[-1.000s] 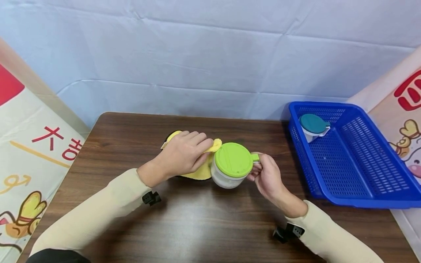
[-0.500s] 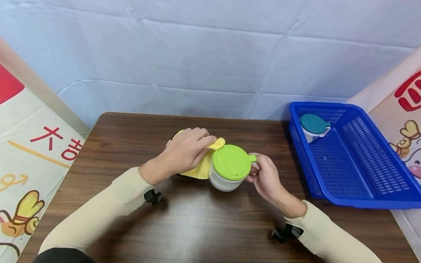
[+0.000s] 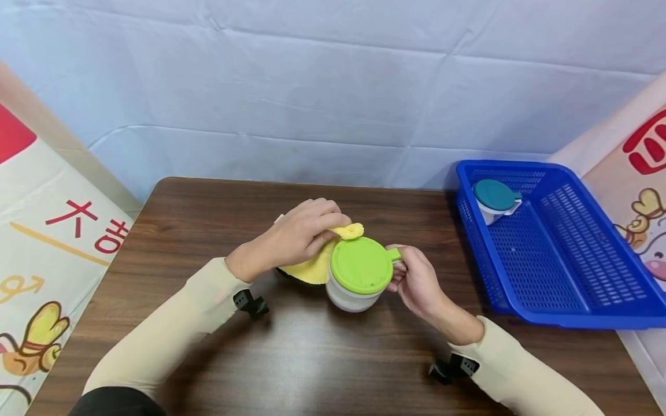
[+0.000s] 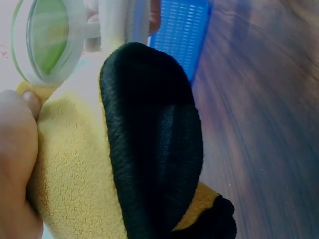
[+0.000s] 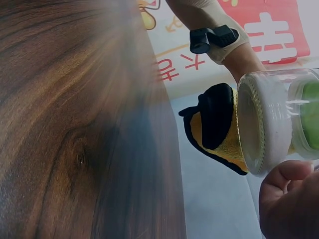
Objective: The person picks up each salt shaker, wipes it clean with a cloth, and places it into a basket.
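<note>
A clear seasoning jar (image 3: 354, 297) with a bright green lid (image 3: 361, 266) is held above the table in the head view. My right hand (image 3: 418, 283) grips it by the handle on its right side. White contents fill its lower part, seen in the right wrist view through the glass jar (image 5: 276, 124). My left hand (image 3: 296, 231) pinches a yellow cloth (image 3: 312, 268) with black edging, whose folded end lies against the far left of the lid's rim. In the left wrist view the cloth (image 4: 75, 164) hangs below the jar, its black underside showing.
At the right stands a blue perforated basket (image 3: 525, 315). A second jar with a teal lid (image 3: 494, 195) sits in its far left corner. The brown wooden table (image 3: 312, 364) lies below both hands, with a pale sheet (image 3: 333, 98) hanging behind it.
The jar has shifted slightly left and nearer to me in my right hand. My left hand has moved a little to the right with the cloth, along the lid's edge.
</note>
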A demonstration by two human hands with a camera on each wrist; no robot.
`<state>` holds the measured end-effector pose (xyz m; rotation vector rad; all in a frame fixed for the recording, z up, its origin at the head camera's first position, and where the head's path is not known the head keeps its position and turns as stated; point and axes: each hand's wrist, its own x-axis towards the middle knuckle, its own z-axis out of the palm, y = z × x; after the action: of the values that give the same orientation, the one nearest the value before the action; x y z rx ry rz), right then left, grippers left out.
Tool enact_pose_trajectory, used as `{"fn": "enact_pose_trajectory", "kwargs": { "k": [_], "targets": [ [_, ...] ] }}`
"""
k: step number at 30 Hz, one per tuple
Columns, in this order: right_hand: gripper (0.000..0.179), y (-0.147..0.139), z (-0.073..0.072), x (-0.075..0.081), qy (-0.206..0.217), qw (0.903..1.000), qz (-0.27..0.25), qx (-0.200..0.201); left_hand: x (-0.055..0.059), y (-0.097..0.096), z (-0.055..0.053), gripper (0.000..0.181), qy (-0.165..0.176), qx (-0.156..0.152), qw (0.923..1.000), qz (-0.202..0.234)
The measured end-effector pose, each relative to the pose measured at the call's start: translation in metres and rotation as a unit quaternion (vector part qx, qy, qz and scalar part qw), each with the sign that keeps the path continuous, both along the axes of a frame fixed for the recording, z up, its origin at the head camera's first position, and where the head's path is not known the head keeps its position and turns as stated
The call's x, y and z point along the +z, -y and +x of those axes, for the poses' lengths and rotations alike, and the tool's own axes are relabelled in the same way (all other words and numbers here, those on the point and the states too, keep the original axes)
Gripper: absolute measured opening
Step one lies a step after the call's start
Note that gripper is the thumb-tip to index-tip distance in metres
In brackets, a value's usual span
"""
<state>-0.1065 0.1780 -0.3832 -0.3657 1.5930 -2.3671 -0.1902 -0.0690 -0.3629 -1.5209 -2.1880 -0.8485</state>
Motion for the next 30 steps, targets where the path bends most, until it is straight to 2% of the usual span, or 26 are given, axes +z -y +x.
{"fn": "enact_pose_trajectory", "kwargs": {
  "k": [7,11,18,23,26,30],
  "targets": [
    [0.031,0.002,0.0,0.002,-0.018,0.9994,0.001,0.028,0.006,-0.006,-0.004,0.018,0.048,-0.047,0.9977,0.009],
    [0.031,0.003,0.0,0.002,-0.017,0.999,0.003,0.042,0.011,-0.011,-0.007,0.019,0.084,-0.074,0.9937,0.001],
    [0.032,0.005,0.0,0.002,-0.016,0.9981,0.001,0.059,0.019,-0.02,-0.016,0.02,0.169,-0.132,0.9761,-0.036],
    [0.031,0.005,0.002,0.001,-0.004,0.9985,-0.001,0.054,0.024,-0.025,-0.021,0.022,0.222,-0.16,0.9589,-0.076],
    [0.031,0.005,0.002,0.0,-0.003,0.9985,0.006,0.054,0.031,-0.026,-0.022,0.023,0.231,-0.167,0.953,-0.102],
    [0.031,0.005,0.002,0.001,-0.004,0.9983,0.011,0.057,0.04,-0.031,-0.021,0.024,0.216,-0.166,0.9534,-0.129]
  ]
}}
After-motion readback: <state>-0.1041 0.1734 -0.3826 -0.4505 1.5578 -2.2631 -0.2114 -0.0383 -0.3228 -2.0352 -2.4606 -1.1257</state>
